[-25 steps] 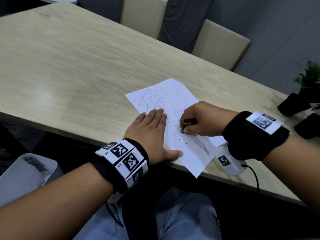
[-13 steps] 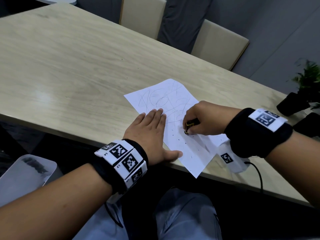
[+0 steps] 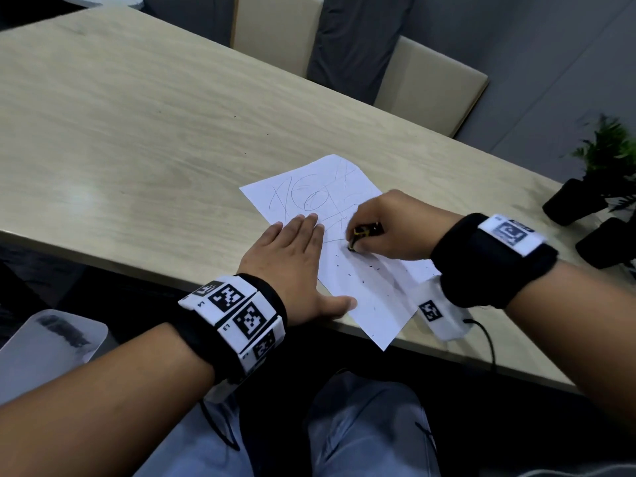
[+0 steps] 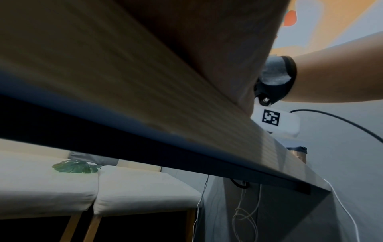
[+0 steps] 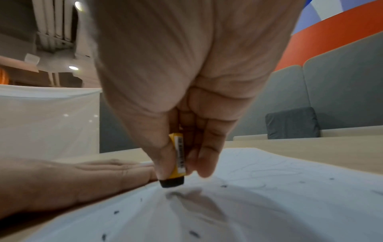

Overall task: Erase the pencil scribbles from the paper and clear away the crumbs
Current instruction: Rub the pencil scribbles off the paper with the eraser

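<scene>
— Both hands first: what are they doing?

— Your left hand (image 3: 292,266) lies flat, fingers straight, pinning the paper (image 3: 371,290); your right hand (image 3: 389,225) pinches the eraser (image 5: 176,163), black tip on the sheet.

— Where's the work from there?

— Remaining scribbles (image 3: 309,197) lie just beyond both hands' fingertips; the right is nearer. Crumbs (image 3: 361,280) sit on your side of it. The paper's near corner overhangs the bench (image 3: 137,132) edge; open bench lies left.

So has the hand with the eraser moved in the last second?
Yes. The right hand with the eraser has slid slightly farther up the paper toward the remaining scribbles.
</scene>
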The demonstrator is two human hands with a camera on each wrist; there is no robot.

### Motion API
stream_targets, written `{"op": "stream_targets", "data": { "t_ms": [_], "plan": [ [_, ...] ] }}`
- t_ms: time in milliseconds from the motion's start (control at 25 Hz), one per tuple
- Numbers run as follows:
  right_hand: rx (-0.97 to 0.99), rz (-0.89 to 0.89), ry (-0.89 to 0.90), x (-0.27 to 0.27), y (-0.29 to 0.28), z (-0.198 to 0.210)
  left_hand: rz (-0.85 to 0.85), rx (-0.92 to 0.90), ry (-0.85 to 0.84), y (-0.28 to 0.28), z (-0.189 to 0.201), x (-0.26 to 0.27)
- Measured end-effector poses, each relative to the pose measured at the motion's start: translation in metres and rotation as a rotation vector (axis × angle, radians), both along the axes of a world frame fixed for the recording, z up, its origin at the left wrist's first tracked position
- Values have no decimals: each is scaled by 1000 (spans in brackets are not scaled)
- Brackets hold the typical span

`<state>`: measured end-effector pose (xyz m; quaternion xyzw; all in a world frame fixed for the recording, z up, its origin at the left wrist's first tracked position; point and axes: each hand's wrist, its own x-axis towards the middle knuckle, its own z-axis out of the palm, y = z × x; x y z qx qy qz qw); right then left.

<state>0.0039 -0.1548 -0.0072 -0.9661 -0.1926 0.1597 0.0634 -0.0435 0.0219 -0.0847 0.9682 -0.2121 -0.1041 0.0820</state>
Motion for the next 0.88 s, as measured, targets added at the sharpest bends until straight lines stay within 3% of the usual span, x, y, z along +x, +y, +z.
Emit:
{"op": "stream_targets", "data": {
  "t_ms": [120,320,520,760,880],
  "plan": [
    [17,37,-20,6,9,-7,-3,15,0,0,0,0],
    [-154,-23,99,1,-12,7,-1,9,-2,0,-1,1],
    [26,35,-17,9,11,-4,-2,10,-11,0,-2,1],
    [-169,-15,113,2,-21,8,-4,2,-7,0,0,1],
    [-41,-18,34,5,-10,3,0,-5,-13,0,-1,0]
  ]
}}
